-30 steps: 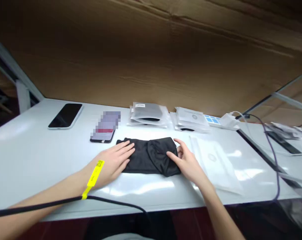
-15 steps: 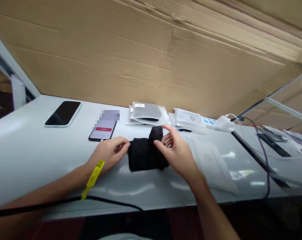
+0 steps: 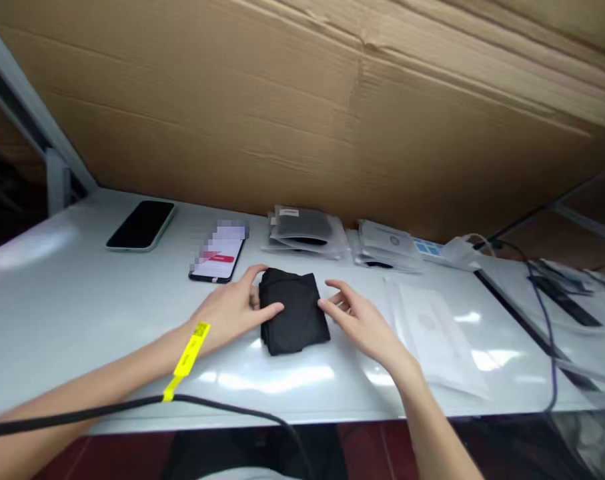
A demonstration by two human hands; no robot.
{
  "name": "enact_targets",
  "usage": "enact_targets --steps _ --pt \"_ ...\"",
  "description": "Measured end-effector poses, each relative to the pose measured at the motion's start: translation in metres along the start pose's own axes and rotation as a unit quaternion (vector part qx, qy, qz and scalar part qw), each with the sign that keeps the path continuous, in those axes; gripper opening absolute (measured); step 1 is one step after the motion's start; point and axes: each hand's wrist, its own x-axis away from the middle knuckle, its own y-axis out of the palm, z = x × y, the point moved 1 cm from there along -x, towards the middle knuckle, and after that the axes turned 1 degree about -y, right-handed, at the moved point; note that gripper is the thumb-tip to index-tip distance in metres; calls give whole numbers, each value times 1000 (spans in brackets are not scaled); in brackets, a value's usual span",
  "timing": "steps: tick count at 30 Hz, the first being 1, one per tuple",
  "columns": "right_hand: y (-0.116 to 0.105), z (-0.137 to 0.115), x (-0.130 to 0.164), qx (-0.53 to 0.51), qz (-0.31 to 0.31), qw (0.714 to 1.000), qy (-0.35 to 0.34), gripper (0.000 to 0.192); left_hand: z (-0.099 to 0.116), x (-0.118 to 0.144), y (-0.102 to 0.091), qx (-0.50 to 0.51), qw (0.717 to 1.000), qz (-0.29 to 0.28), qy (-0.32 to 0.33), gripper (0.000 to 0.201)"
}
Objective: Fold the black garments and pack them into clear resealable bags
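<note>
A folded black cloth (image 3: 295, 313) lies as a flat square on the white table. My left hand (image 3: 237, 303) grips its left side, with the thumb on top and the index finger at the far left corner. At the right edge of the cloth, my right hand (image 3: 359, 320) is open, its thumb tip at or just touching the fabric and its fingers apart. To the right of that hand lies a clear plastic bag (image 3: 435, 333), flat on the table.
Behind the cloth are stacked frosted bags (image 3: 307, 230) with dark contents and white packets (image 3: 389, 243). Two phones, a lit one (image 3: 219, 253) and a dark-screened one (image 3: 141, 225), lie at left. A black cable (image 3: 232, 403) with a yellow tag crosses in front.
The cloth's raised, rolled right part now lies flat, making a squarer shape. My left hand has moved its thumb onto the cloth. My right hand has let go and opened at the right edge.
</note>
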Motion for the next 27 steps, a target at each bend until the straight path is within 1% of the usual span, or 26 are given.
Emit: enact_targets --steps 3,5,8,10,13,15,17,20,22,24,26,27 --pt "11 1 0 -70 -13 997 12 59 3 -2 4 91 995 -39 -14 72" --pt "13 0 -2 -124 -9 992 18 65 4 -2 10 175 982 -60 -24 77" --pt "9 2 -7 -181 4 983 30 69 4 -1 18 263 963 -51 -24 76" --pt "6 5 -11 -216 -3 976 41 69 4 2 24 294 955 -30 -6 72" --pt "2 9 -16 -271 -53 959 59 56 3 8 30 306 952 -1 27 65" --pt "0 8 -18 -278 -84 955 60 44 3 11 33 298 954 15 43 61" --pt "-1 5 -17 -265 -103 957 49 37 3 15 33 278 958 24 58 56" --pt "0 -1 -13 -249 -122 961 7 34 7 18 32 255 963 36 85 48" --pt "2 -4 -9 -254 -111 961 -21 36 11 20 31 257 961 52 93 44" --pt "4 -6 -5 -275 -80 958 -30 37 15 19 30 269 956 75 91 42" --pt "5 -10 2 -294 -55 954 -32 36 20 18 27 282 950 105 87 46" --pt "5 -12 6 -301 -52 952 -34 35 22 16 26 293 946 110 82 51"
